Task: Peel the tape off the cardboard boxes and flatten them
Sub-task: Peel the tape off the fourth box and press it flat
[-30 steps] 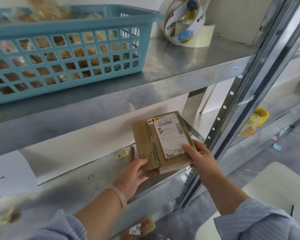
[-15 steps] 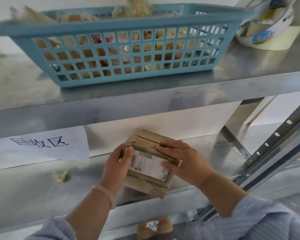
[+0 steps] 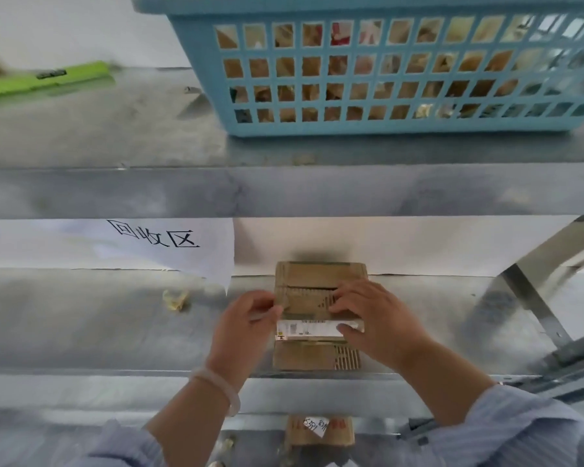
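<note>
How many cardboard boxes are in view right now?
2. The upper box lies on the shelf with the left hand and right hand on it; the lower box shows below that shelf's front edge. Others may be hidden.

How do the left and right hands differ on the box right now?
The left hand curls at the left edge of the cardboard box; the right hand rests on top, fingers straighter. The left wrist wears a pale bangle; the right wrist shows none. Both touch the same box.
</note>
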